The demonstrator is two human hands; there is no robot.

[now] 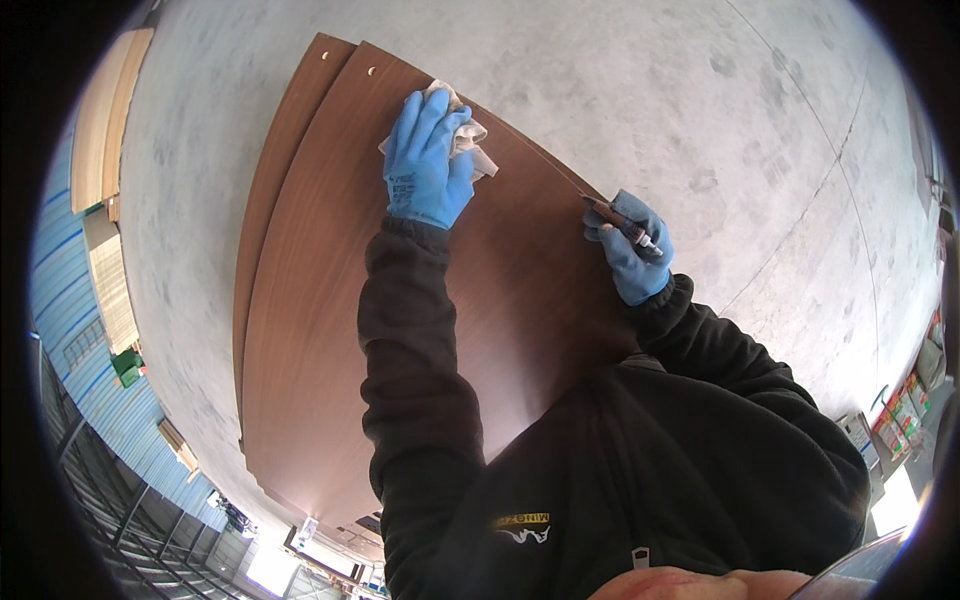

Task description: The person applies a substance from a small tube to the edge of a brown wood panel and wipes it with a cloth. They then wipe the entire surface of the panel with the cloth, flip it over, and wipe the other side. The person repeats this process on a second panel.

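Note:
My left hand (pixel 425 165), in a blue glove, presses a crumpled whitish cloth (pixel 478 160) onto a brown wood-grain panel (pixel 340 240), close to its long right edge. The fingers lie over the cloth, which sticks out on both sides. My right hand (pixel 640 255), also gloved in blue, is at the same edge, nearer to my body. It grips a small dark tube (pixel 632 232) with a white end; the lettering is too small to make out. Part of the tube is hidden by the fingers.
A second brown panel (pixel 285 140) lies under the first, its left edge showing. Both have a small pale notch near the far corner. Grey concrete floor (pixel 720 120) surrounds them. Stacked boards (pixel 105 120) stand at the far left, bags (pixel 905 410) at the right.

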